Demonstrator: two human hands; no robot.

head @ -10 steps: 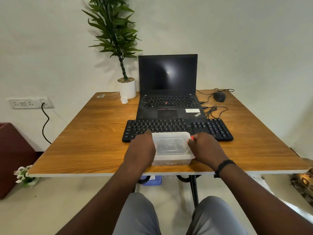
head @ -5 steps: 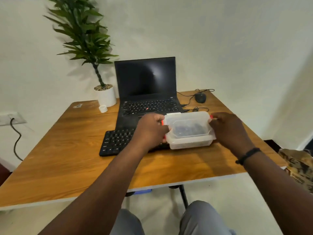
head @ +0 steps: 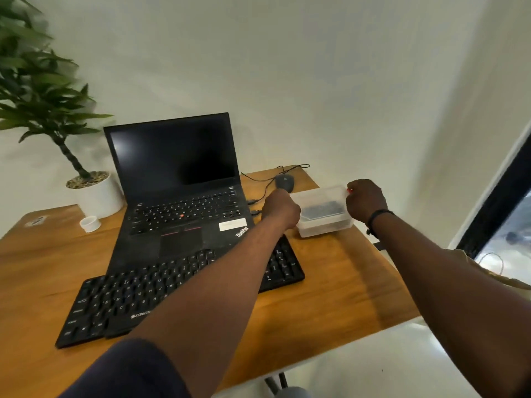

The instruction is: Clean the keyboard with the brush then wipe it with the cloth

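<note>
A black keyboard (head: 138, 294) lies across the wooden table (head: 330, 297) in front of an open black laptop (head: 178, 202). My left forearm crosses over the keyboard's right part. A clear plastic lidded box (head: 323, 211) with something dark inside sits at the table's right side, near the far corner. My left hand (head: 283, 208) grips its left end and my right hand (head: 365, 201) grips its right end, where a red clip shows. No brush or cloth shows plainly; what the box holds is too blurred to tell.
A black mouse (head: 284, 181) with its cable lies just behind the box. A potted plant (head: 92, 193) and a small white cap (head: 89, 224) stand at the back left. The table's right edge runs close to the box; a dark window frame (head: 494, 202) is at the right.
Both hands have carried the box from the front edge of the table, over the keyboard, to the right back part of the table. My view has turned right.
</note>
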